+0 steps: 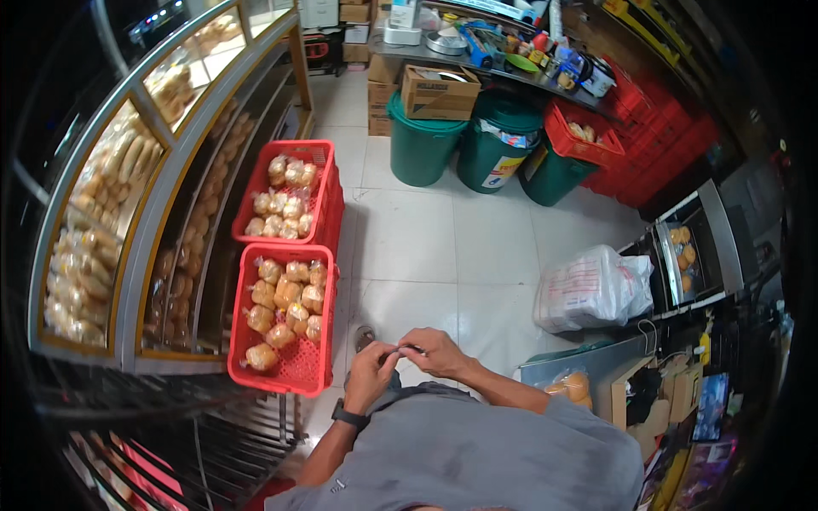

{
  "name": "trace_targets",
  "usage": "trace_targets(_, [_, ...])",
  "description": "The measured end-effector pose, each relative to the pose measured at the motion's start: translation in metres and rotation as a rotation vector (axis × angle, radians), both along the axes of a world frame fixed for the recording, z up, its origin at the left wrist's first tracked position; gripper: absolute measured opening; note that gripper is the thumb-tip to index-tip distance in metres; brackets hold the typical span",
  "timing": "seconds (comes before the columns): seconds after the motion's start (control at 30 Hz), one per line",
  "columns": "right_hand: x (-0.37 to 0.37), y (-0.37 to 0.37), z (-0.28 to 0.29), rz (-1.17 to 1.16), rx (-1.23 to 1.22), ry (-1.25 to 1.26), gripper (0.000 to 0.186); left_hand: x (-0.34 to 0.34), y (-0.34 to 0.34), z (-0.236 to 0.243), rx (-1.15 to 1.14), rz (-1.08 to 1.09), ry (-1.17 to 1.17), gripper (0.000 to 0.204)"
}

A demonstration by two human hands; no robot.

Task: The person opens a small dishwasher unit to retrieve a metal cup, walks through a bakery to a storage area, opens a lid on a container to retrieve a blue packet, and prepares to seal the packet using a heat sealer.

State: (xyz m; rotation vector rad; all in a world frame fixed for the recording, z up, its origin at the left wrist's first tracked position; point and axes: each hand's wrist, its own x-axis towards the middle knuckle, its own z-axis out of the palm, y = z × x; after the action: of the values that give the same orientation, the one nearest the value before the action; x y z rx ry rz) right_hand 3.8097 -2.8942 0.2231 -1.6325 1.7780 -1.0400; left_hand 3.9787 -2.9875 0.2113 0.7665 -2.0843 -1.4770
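My left hand (371, 368), with a black band on its wrist, and my right hand (437, 351) meet in front of my body above the floor. Both have their fingers pinched together. A small dark, thin thing (415, 349) shows between the right fingers, too small to name; the left fingertips touch it or lie right beside it. To the left of my hands stands a red plastic crate (329, 362) with bagged bread buns (288, 294) inside. Behind it, another red crate (331, 162) stands on stacked crates and also holds bagged buns.
A glass-fronted bread case (128, 255) runs along the left, above a black rack (230, 443). Green bins (422, 153) line the back below a cluttered counter. On the right are a white plastic bag (588, 289) and a metal-framed shelf (720, 230). Tiled floor (409, 230) lies between.
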Motion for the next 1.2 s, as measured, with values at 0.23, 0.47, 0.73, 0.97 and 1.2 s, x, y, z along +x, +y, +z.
trace_targets(0.23, [-0.062,-0.05,0.014,-0.319,0.019,0.029,0.009,-0.092,-0.102,0.015,-0.02,-0.355,-0.022,0.012])
trace_targets(0.47, [-0.131,-0.09,0.021,-0.478,-0.03,0.095,0.007,-0.186,-0.156,0.008,0.007,-0.497,-0.009,0.017])
trace_targets(0.73, [-0.249,-0.112,-0.019,-0.619,-0.026,-0.042,0.009,-0.325,-0.19,-0.014,-0.005,-0.613,-0.14,0.019])
trace_targets(0.97, [-0.433,-0.15,-0.004,-0.485,-0.086,0.016,0.008,-0.488,-0.216,-0.002,0.067,-0.476,-0.154,0.016])
trace_targets(1.2, [-0.589,-0.199,0.018,-0.645,-0.111,-0.085,0.015,-0.622,-0.253,0.004,0.011,-0.415,-0.149,0.017])
